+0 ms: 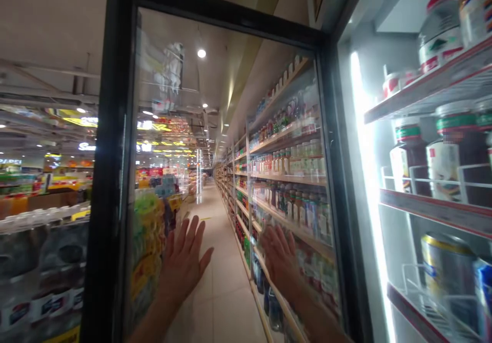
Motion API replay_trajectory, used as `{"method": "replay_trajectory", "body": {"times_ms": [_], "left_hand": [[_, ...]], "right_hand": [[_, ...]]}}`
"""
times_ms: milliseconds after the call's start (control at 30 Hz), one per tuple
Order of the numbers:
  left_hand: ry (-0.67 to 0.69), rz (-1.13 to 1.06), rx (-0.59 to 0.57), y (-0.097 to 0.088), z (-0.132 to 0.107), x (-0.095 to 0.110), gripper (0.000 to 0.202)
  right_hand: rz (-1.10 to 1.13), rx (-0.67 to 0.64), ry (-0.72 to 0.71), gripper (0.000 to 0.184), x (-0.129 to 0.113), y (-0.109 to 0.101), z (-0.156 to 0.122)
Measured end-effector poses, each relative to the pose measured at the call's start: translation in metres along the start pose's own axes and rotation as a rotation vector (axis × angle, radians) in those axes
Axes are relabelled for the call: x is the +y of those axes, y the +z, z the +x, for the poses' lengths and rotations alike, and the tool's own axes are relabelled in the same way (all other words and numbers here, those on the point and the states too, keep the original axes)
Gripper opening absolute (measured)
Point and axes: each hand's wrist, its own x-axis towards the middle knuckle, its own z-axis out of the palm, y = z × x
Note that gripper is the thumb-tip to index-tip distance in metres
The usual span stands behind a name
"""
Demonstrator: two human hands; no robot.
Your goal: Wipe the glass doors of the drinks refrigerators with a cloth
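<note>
In the head view, we see a black-framed glass door (230,143) standing open at centre; our left hand (185,255) at seven o'clock is spread wide, holding nothing; our right hand (277,253) at five o'clock is blurred, empty, fingers slightly apart; whether either touches the door, we cannot tell; lit shelves (434,211) at three o'clock bear bottles (408,153), with cans (448,271) at four.
</note>
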Motion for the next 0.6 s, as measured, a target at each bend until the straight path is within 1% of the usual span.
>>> {"method": "replay_trajectory", "body": {"times_ms": [33, 100, 133, 167, 200, 300, 333, 367, 400, 433, 500, 533, 567, 600], "left_hand": [[-0.005, -0.003, -0.002, 0.001, 0.000, 0.000, 0.064], [-0.016, -0.009, -0.003, 0.002, -0.001, 0.000, 0.065], [-0.018, -0.014, -0.004, 0.003, -0.001, 0.001, 0.066], [-0.021, -0.018, -0.005, 0.003, -0.002, 0.001, 0.066], [-0.022, -0.021, -0.007, 0.004, -0.002, 0.000, 0.067], [-0.024, -0.025, -0.018, 0.005, -0.002, -0.001, 0.067], [-0.021, -0.026, -0.018, 0.005, -0.002, -0.001, 0.067], [-0.018, -0.028, -0.014, 0.006, -0.002, -0.002, 0.067], [-0.015, -0.033, -0.011, 0.006, -0.002, -0.002, 0.067], [-0.014, -0.038, -0.009, 0.006, -0.002, -0.002, 0.067], [-0.017, -0.045, -0.011, 0.007, -0.002, -0.002, 0.067], [-0.022, -0.044, -0.013, 0.007, -0.002, -0.002, 0.068], [-0.025, -0.043, -0.017, 0.007, -0.002, -0.002, 0.068], [-0.026, -0.042, -0.019, 0.008, -0.003, -0.002, 0.068]], "right_hand": [[-0.032, 0.042, 0.077, 0.057, 0.005, -0.002, -0.002], [-0.112, 0.169, 0.328, 0.057, 0.015, -0.004, -0.005], [-0.134, 0.204, 0.419, 0.057, 0.016, -0.004, -0.007], [-0.134, 0.207, 0.446, 0.058, 0.011, -0.004, -0.008], [-0.112, 0.176, 0.399, 0.058, 0.003, -0.002, -0.009], [0.008, 0.014, 0.046, 0.059, -0.032, 0.005, -0.016], [0.035, -0.023, -0.043, 0.059, -0.038, 0.006, -0.018], [0.047, -0.042, -0.092, 0.059, -0.038, 0.005, -0.021], [0.040, -0.040, -0.089, 0.059, -0.033, 0.004, -0.023], [0.011, -0.020, -0.032, 0.059, -0.023, 0.002, -0.025], [-0.082, 0.060, 0.183, 0.059, -0.003, -0.002, -0.029], [-0.122, 0.102, 0.289, 0.060, 0.002, -0.003, -0.032], [-0.144, 0.124, 0.356, 0.060, 0.002, -0.003, -0.034], [-0.139, 0.119, 0.356, 0.059, -0.005, -0.001, -0.038]]}}
